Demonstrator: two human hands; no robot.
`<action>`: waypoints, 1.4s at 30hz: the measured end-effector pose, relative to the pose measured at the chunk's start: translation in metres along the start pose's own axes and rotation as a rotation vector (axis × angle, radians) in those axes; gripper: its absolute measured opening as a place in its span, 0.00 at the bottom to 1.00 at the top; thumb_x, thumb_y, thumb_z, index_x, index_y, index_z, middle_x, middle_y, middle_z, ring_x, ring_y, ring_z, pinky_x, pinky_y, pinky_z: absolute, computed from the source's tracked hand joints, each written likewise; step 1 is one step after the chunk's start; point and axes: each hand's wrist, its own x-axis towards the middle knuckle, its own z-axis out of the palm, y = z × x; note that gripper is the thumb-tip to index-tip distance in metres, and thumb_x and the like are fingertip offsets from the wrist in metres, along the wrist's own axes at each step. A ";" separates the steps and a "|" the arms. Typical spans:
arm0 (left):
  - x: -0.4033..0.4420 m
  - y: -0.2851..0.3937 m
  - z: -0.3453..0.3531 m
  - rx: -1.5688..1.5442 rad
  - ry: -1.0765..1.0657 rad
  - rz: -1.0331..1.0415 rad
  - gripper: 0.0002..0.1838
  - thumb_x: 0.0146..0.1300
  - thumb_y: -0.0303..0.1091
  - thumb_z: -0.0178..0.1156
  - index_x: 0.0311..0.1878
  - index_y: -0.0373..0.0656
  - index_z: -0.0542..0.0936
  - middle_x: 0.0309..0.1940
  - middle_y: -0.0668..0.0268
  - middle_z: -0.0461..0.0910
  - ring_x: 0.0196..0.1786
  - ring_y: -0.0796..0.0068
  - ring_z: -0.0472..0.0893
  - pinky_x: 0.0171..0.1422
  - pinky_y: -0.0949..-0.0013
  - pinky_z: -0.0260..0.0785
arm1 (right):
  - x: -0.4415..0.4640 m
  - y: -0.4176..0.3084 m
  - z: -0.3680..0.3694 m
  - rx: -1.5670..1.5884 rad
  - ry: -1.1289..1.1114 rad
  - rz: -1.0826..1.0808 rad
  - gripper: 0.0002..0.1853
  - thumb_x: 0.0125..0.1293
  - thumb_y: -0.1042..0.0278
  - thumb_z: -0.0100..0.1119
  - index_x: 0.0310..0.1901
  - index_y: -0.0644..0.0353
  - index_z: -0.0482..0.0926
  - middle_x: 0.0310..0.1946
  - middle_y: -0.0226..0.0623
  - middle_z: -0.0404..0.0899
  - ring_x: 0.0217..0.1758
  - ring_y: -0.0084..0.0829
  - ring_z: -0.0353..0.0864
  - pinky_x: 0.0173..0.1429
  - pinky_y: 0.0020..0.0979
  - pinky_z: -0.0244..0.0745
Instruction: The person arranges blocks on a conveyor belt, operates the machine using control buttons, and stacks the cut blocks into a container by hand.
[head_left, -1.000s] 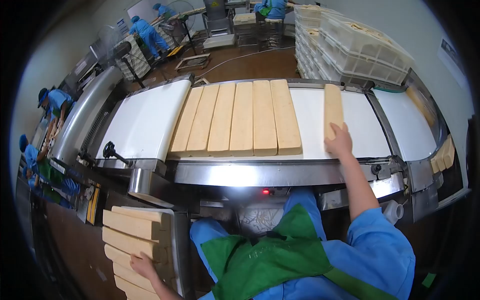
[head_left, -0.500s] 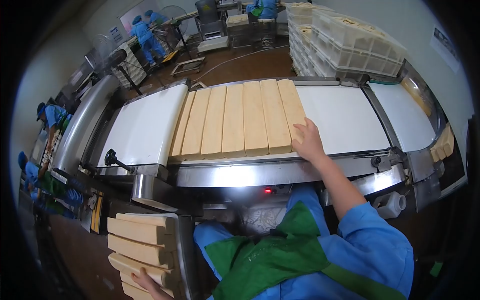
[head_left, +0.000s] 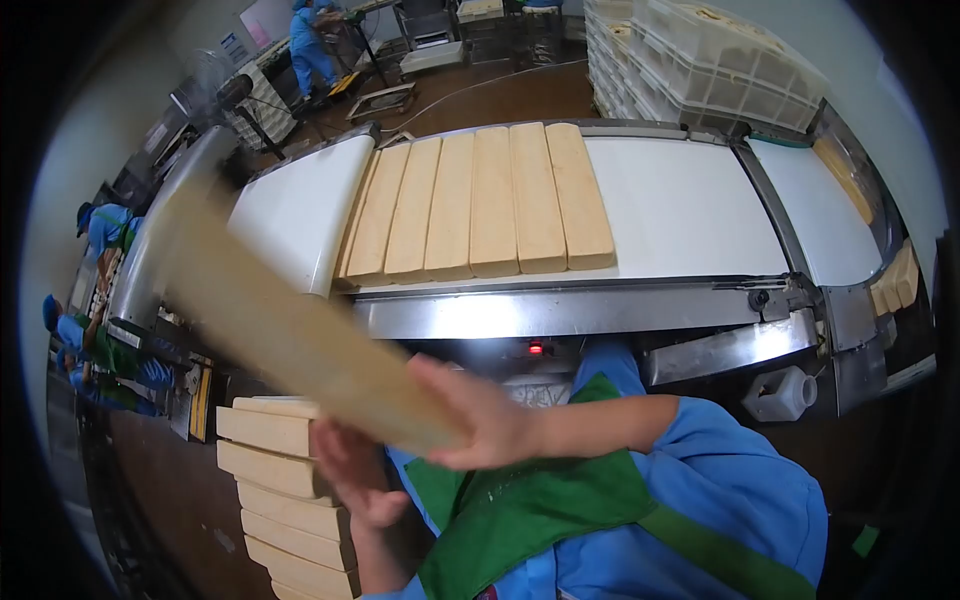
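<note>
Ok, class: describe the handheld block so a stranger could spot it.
Find the white conveyor belt. On its near side, the person's right hand grips a long pale block. Unlike the rowed blocks on the belt, it slants across the view, blurred.

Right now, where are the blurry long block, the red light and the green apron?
Long block (head_left: 305, 335), head view: blurred middle.
Red light (head_left: 536, 348), head view: glowing front.
Green apron (head_left: 545, 495), head view: front cloth.
</note>
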 end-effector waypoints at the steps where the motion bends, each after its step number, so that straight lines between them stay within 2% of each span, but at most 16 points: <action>1: 0.012 -0.003 0.011 -0.079 -0.135 0.011 0.52 0.55 0.45 0.69 0.75 0.42 0.47 0.73 0.48 0.53 0.74 0.53 0.58 0.73 0.52 0.55 | -0.011 0.017 -0.011 0.068 0.121 -0.063 0.53 0.54 0.65 0.69 0.74 0.65 0.42 0.72 0.51 0.53 0.74 0.42 0.57 0.74 0.37 0.54; 3: 0.032 -0.010 0.014 0.066 -0.236 0.003 0.46 0.56 0.41 0.67 0.73 0.40 0.54 0.72 0.47 0.55 0.73 0.51 0.60 0.72 0.52 0.58 | -0.022 0.010 -0.049 0.560 0.333 0.012 0.51 0.58 0.72 0.65 0.75 0.63 0.40 0.72 0.43 0.53 0.73 0.33 0.56 0.74 0.36 0.54; 5: 0.033 -0.019 0.005 0.133 -0.114 -0.125 0.32 0.59 0.34 0.65 0.65 0.37 0.67 0.68 0.49 0.61 0.70 0.53 0.64 0.70 0.55 0.61 | -0.031 0.018 -0.107 0.313 0.611 -0.003 0.49 0.59 0.73 0.64 0.75 0.61 0.42 0.69 0.43 0.60 0.69 0.33 0.64 0.71 0.36 0.61; 7: 0.023 -0.030 -0.015 0.212 0.016 -0.252 0.24 0.61 0.30 0.62 0.61 0.36 0.71 0.65 0.52 0.64 0.66 0.57 0.68 0.67 0.58 0.64 | -0.044 0.037 -0.178 -0.104 0.793 0.070 0.45 0.57 0.70 0.64 0.74 0.55 0.51 0.65 0.45 0.66 0.64 0.36 0.72 0.66 0.38 0.68; 9: 0.001 -0.048 -0.047 0.331 0.157 -0.332 0.18 0.63 0.28 0.59 0.56 0.35 0.74 0.63 0.55 0.67 0.62 0.62 0.72 0.63 0.62 0.66 | -0.041 0.008 -0.234 -0.960 0.624 0.845 0.42 0.54 0.62 0.66 0.72 0.50 0.59 0.64 0.49 0.67 0.60 0.41 0.75 0.62 0.39 0.71; 12: -0.037 -0.068 -0.105 0.790 0.291 -0.478 0.15 0.63 0.27 0.59 0.53 0.35 0.75 0.59 0.55 0.70 0.59 0.64 0.72 0.63 0.65 0.65 | -0.067 0.058 -0.295 -1.304 0.079 1.093 0.40 0.51 0.55 0.67 0.68 0.48 0.66 0.64 0.47 0.66 0.60 0.46 0.73 0.63 0.39 0.70; 15: -0.091 -0.083 -0.177 1.208 0.357 -0.575 0.17 0.61 0.27 0.61 0.54 0.37 0.76 0.57 0.52 0.71 0.61 0.57 0.71 0.65 0.61 0.64 | -0.097 0.089 -0.314 -1.445 0.240 0.718 0.44 0.48 0.53 0.69 0.69 0.48 0.63 0.66 0.52 0.62 0.64 0.44 0.70 0.62 0.37 0.70; 16: -0.098 -0.079 -0.184 1.308 0.381 -0.686 0.19 0.61 0.30 0.61 0.56 0.37 0.75 0.57 0.50 0.71 0.62 0.54 0.70 0.66 0.59 0.63 | -0.098 0.090 -0.306 -1.606 0.320 0.731 0.42 0.48 0.56 0.68 0.68 0.49 0.65 0.67 0.52 0.61 0.66 0.45 0.67 0.64 0.38 0.68; 18: -0.102 -0.069 -0.195 1.502 0.410 -0.913 0.24 0.61 0.35 0.61 0.59 0.38 0.73 0.58 0.47 0.70 0.63 0.50 0.69 0.67 0.55 0.63 | -0.103 0.107 -0.301 -1.393 0.408 0.875 0.40 0.48 0.58 0.67 0.67 0.50 0.67 0.66 0.53 0.62 0.64 0.47 0.69 0.65 0.39 0.68; 19: -0.097 -0.070 -0.199 1.533 0.426 -0.995 0.27 0.61 0.39 0.60 0.61 0.39 0.71 0.59 0.45 0.69 0.64 0.48 0.68 0.67 0.53 0.62 | -0.106 0.115 -0.301 -1.283 0.456 0.941 0.39 0.48 0.59 0.66 0.66 0.50 0.68 0.66 0.54 0.62 0.63 0.48 0.69 0.65 0.39 0.68; 25: -0.075 -0.073 -0.227 1.479 0.655 -1.339 0.36 0.62 0.50 0.54 0.71 0.46 0.60 0.65 0.39 0.62 0.67 0.43 0.65 0.68 0.47 0.60 | -0.054 0.153 -0.237 -1.152 0.502 0.512 0.28 0.47 0.61 0.64 0.55 0.51 0.79 0.58 0.51 0.68 0.56 0.50 0.73 0.61 0.41 0.71; 27: -0.071 -0.080 -0.238 1.429 0.765 -1.408 0.36 0.62 0.49 0.54 0.72 0.49 0.59 0.66 0.39 0.61 0.67 0.43 0.65 0.68 0.46 0.61 | -0.026 0.142 -0.221 -1.019 0.484 0.615 0.28 0.48 0.61 0.63 0.55 0.53 0.79 0.57 0.51 0.68 0.56 0.50 0.73 0.62 0.41 0.71; 32: -0.107 -0.082 -0.262 1.241 0.906 -1.194 0.40 0.61 0.44 0.58 0.72 0.42 0.55 0.64 0.41 0.65 0.62 0.43 0.69 0.64 0.46 0.65 | -0.030 0.151 -0.217 -0.990 0.557 0.564 0.28 0.49 0.63 0.62 0.57 0.56 0.77 0.62 0.53 0.66 0.63 0.52 0.68 0.67 0.41 0.65; 36: -0.133 -0.047 -0.264 0.422 1.250 -0.749 0.33 0.64 0.36 0.55 0.70 0.44 0.56 0.63 0.50 0.65 0.60 0.51 0.71 0.62 0.51 0.69 | -0.026 0.119 -0.179 -1.051 0.546 0.223 0.26 0.48 0.66 0.64 0.54 0.56 0.78 0.61 0.50 0.67 0.62 0.50 0.69 0.68 0.42 0.64; 40: -0.121 -0.007 -0.202 0.252 1.082 -0.484 0.36 0.62 0.37 0.56 0.72 0.44 0.54 0.64 0.49 0.64 0.62 0.50 0.69 0.64 0.49 0.66 | -0.015 0.081 -0.092 -0.481 0.211 0.072 0.24 0.50 0.69 0.64 0.52 0.61 0.77 0.54 0.47 0.74 0.59 0.46 0.73 0.64 0.40 0.69; 42: -0.093 0.001 -0.143 0.248 0.953 -0.409 0.42 0.58 0.41 0.60 0.73 0.45 0.53 0.65 0.53 0.62 0.64 0.54 0.66 0.68 0.52 0.62 | 0.003 0.049 -0.053 -0.124 -0.144 0.153 0.24 0.56 0.62 0.62 0.54 0.62 0.76 0.55 0.47 0.75 0.59 0.46 0.73 0.65 0.39 0.68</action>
